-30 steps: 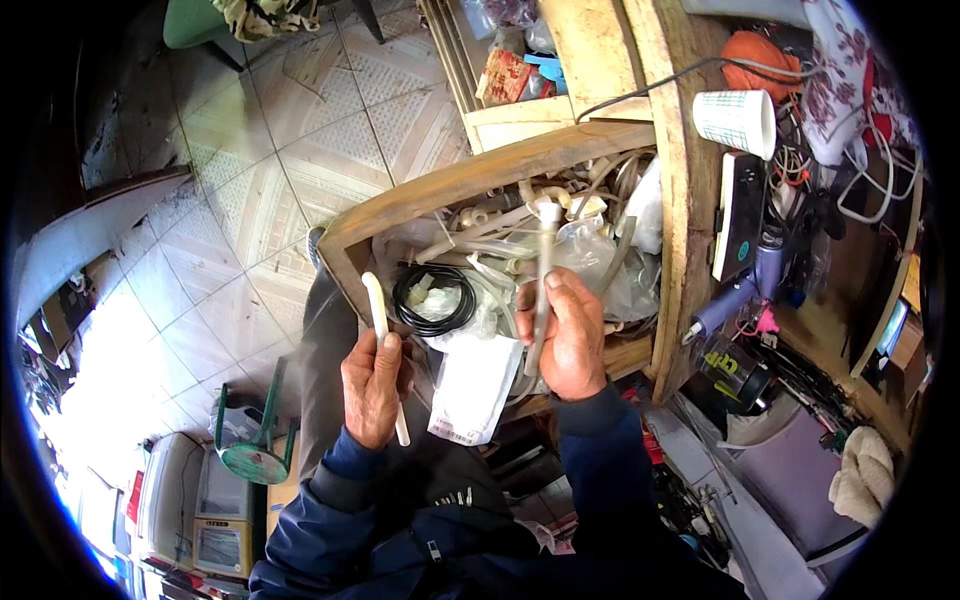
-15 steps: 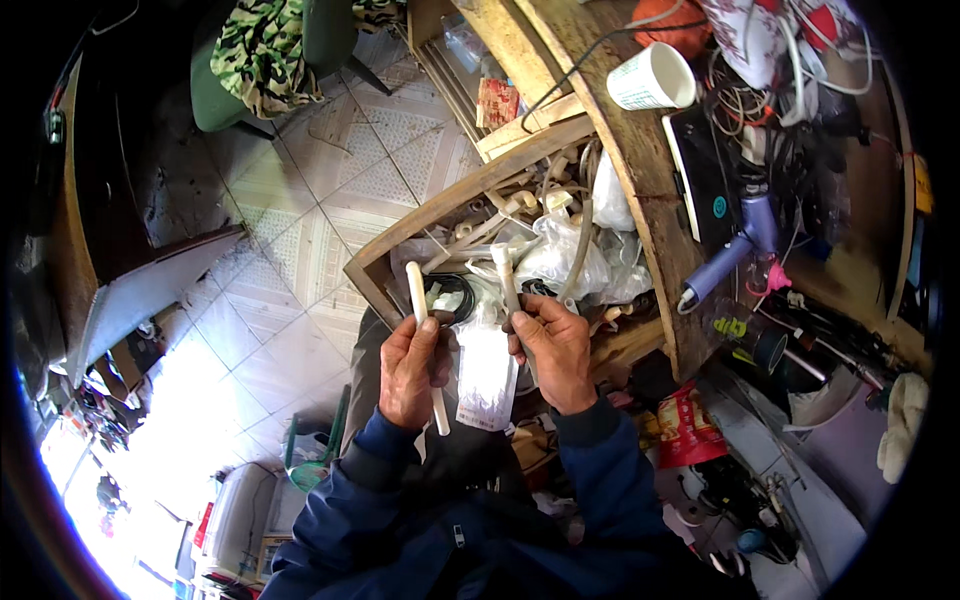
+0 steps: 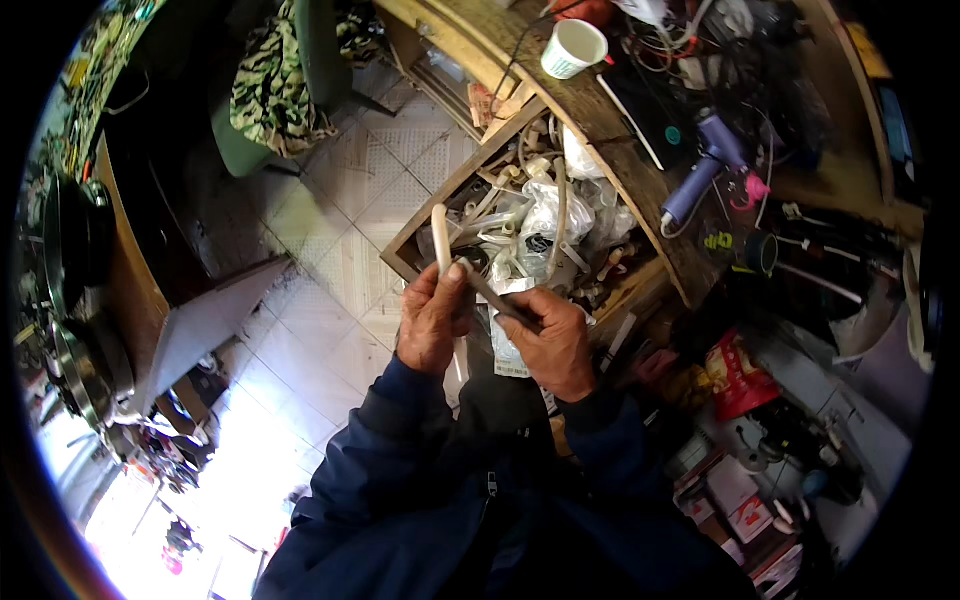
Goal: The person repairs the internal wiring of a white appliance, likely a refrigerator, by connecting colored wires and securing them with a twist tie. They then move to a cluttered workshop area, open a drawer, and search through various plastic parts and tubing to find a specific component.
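We've got a short white tube [image 3: 441,238] in the left hand [image 3: 432,322], fingers clamped round its lower part, top end sticking up free. Right hand [image 3: 553,340] is closed on a thin dark rod [image 3: 492,296], tip angled up-left and meeting the tube near the left thumb. A small clear plastic bag [image 3: 508,345] with a label hangs between the two hands, looks pinched under the right-hand fingers, can't tell for sure.

Step in hand, as we read it: bringing rod to tube, fitting or probing. Whether the rod is actually inside the tube or just touching its side, can't tell from here. Next move would need the tube held steady and the rod lined up on its axis.

Just beyond the hands: open wooden drawer [image 3: 420,235] full of white tubing, bags and fittings, pulled out of the desk [image 3: 600,120]. On the desk: paper cup [image 3: 573,47], purple heat gun [image 3: 700,180], cable clutter. Tiled floor [image 3: 330,230] on the left.
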Demonstrator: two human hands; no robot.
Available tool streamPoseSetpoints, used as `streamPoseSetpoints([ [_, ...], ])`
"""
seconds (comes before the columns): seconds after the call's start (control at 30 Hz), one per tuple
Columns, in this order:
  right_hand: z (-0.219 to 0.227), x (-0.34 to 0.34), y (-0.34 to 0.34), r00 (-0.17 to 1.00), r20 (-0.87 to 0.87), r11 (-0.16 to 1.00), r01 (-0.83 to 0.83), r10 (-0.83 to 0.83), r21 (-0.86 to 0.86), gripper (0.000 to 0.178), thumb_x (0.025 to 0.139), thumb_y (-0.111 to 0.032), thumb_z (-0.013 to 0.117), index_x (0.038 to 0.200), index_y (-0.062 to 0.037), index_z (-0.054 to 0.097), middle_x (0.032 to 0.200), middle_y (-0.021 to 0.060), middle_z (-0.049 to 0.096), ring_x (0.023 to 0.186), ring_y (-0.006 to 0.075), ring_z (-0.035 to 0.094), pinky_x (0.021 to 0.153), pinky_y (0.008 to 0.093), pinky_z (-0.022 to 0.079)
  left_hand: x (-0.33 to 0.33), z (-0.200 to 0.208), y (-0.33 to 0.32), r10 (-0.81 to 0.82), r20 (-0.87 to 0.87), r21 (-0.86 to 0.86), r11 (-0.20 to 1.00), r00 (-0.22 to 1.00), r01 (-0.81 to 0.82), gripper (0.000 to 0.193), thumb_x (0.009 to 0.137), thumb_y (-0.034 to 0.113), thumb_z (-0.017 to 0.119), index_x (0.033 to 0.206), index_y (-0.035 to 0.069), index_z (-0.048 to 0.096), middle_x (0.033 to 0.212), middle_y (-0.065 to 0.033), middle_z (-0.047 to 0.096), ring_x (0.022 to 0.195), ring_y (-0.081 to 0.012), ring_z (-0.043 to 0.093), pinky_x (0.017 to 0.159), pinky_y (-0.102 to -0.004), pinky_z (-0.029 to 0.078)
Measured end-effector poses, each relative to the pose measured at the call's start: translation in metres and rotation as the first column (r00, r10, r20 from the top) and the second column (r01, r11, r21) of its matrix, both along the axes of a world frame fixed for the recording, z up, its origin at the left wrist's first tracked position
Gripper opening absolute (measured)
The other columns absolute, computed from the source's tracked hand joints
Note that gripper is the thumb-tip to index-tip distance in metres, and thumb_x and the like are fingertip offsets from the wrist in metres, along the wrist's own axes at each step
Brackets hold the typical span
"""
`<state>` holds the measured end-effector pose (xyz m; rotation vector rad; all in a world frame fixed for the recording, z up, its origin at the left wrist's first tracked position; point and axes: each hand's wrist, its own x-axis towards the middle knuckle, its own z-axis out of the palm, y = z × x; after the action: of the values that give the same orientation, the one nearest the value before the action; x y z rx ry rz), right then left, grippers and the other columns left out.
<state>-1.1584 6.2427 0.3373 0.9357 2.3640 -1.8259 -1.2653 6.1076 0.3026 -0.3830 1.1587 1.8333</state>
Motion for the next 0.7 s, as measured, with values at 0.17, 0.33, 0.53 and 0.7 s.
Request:
streamPoseSetpoints([
  [0.17, 0.006, 0.026, -0.037, 0.992, -0.116, 0.999, -0.048, 0.049, 0.005, 0.023, 0.087, -0.005, 0.076, 0.106, 0.0034, 0.068, 0.086, 0.0164, 0.068, 0.075, 0.0251, 0.068, 0.07, 0.0341, 0.053, 0.008, 0.005, -0.041, -0.16, 0.109, -0.015, 0.987, 0.981, 0.163, 0.028, 0.105, 0.035, 0.059, 0.092, 0.01, 0.057, 0.067, 0.0051, 0.045, 0.052, -0.005, 0.037, 0.046, -0.0211, 0.028],
  [0.33, -0.028, 0.048, -0.073, 0.98, 0.075, 0.963, 0.193, -0.182, -0.186, 0.02, 0.094, -0.013, 0.07, 0.106, 0.0033, 0.067, 0.078, 0.0109, 0.068, 0.071, 0.0198, 0.066, 0.066, 0.0341, 0.052, 0.011, -0.009, -0.073, -0.136, 0.205, -0.083, 0.984, 0.969, 0.156, 0.038, 0.106, 0.043, 0.053, 0.119, 0.008, 0.061, 0.085, 0.0004, 0.057, 0.055, -0.0066, 0.038, 0.048, -0.0216, 0.031],
  [0.53, -0.088, 0.02, -0.039, 0.863, -0.004, 0.825, 0.48, -0.504, -0.298, 0.027, 0.1, -0.024, 0.063, 0.107, 0.0023, 0.066, 0.088, 0.0091, 0.071, 0.083, 0.0187, 0.066, 0.07, 0.0362, 0.051, -0.014, 0.008, -0.075, -0.148, 0.339, 0.251, 0.966, 0.929, 0.062, 0.045, 0.105, 0.039, 0.049, 0.13, 0.003, 0.056, 0.095, -0.0043, 0.059, 0.07, -0.0091, 0.044, 0.055, -0.0224, 0.037],
  [0.7, -0.095, 0.038, -0.053, 0.918, 0.185, 0.937, 0.344, -0.35, 0.067, 0.024, 0.1, -0.021, 0.062, 0.103, 0.0025, 0.066, 0.09, 0.0135, 0.072, 0.082, 0.0292, 0.069, 0.076, 0.0408, 0.054, -0.027, 0.031, -0.065, -0.169, 0.296, 0.334, 0.941, 0.94, 0.064, 0.043, 0.102, 0.029, 0.049, 0.132, 0.0, 0.053, 0.098, -0.0075, 0.06, 0.075, -0.0126, 0.045, 0.062, -0.0251, 0.041],
])
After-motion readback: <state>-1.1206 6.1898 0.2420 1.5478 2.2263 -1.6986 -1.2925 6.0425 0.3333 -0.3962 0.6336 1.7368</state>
